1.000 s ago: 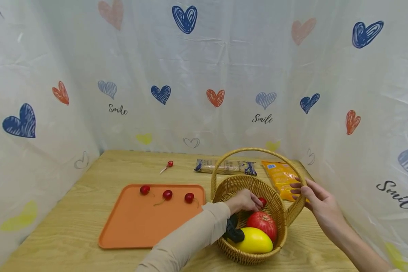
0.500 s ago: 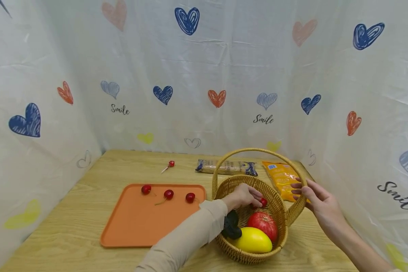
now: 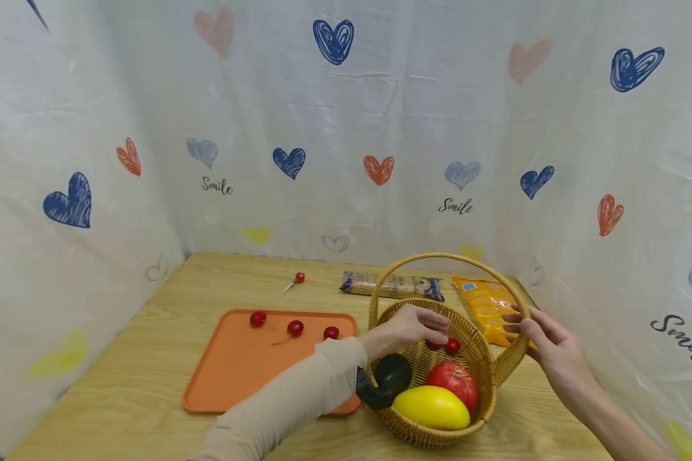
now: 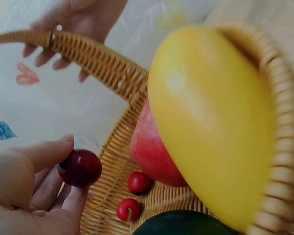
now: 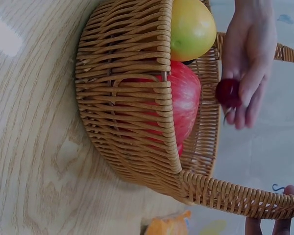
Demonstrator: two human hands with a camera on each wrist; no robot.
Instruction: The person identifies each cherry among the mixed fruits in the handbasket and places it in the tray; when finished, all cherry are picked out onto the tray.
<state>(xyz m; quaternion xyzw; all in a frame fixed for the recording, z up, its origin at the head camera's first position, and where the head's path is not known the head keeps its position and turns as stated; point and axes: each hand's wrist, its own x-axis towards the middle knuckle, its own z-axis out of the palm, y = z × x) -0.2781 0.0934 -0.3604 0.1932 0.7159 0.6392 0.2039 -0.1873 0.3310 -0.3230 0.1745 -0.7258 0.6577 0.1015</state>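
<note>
My left hand (image 3: 411, 324) is over the wicker basket (image 3: 480, 419), a dark red cherry (image 4: 80, 168) pinched between its thumb and fingers. In the head view that cherry is hidden by the hand. On the right, my right hand (image 3: 560, 351) holds the side of the basket's arched handle (image 3: 521, 349). Inside the basket lie a yellow mango-like fruit (image 3: 431, 408), a streaked red fruit (image 3: 453, 383) and a dark green fruit (image 3: 393, 373). Two small red cherries, one nearer the red fruit (image 4: 139, 182) and one with a stem end showing (image 4: 129, 209), lie on the basket floor.
Left of the basket is an orange tray (image 3: 219, 384) with three stemmed cherries along its far side. Behind stand a lollipop (image 3: 300, 278), a clear-and-blue noodle packet (image 3: 389, 285) and an orange bag (image 3: 484, 306). A heart-printed curtain (image 3: 334, 115) surrounds the table.
My left hand has risen from inside the basket and shifted a little left, uncovering the dark green fruit and a second cherry. My right hand stays on the handle. The head view has turned slightly left.
</note>
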